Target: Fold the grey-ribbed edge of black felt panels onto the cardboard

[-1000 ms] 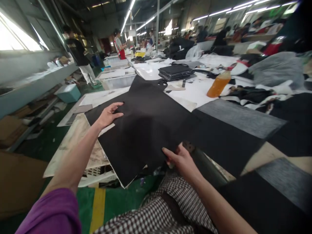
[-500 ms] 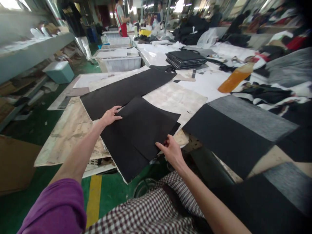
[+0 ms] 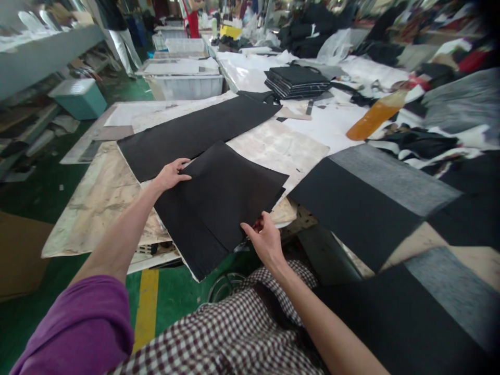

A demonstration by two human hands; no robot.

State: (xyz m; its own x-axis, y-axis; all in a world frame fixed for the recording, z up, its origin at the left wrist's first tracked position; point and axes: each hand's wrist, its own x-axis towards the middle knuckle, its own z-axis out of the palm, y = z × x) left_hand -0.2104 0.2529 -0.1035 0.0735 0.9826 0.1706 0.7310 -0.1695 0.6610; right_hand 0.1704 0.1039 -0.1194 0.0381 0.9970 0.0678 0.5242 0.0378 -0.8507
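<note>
A black fabric piece point(image 3: 230, 177) lies over another black piece point(image 3: 187, 234) near the table's front edge, their edges not lined up. My left hand point(image 3: 171, 174) rests at the left edge of the upper piece, thumb and forefinger apart, the thumb touching the cloth. At its right edge, my right hand point(image 3: 266, 237) pinches the upper piece between the thumb on top and fingers partly hidden below. A long black fabric strip point(image 3: 199, 127) lies behind, reaching toward the back.
Stained boards point(image 3: 105, 192) lie beneath the cloth. Black-and-grey panels point(image 3: 363, 203) spread at the right. Farther back are a stack of black pieces point(image 3: 299, 80), a bottle of orange liquid point(image 3: 375, 117) and a plastic bin point(image 3: 187, 87). People stand in the background.
The view has tipped down slightly, and the scene has shifted a little. My right hand has moved slightly left with the edge of the upper piece; my left hand keeps its place on the cloth.
</note>
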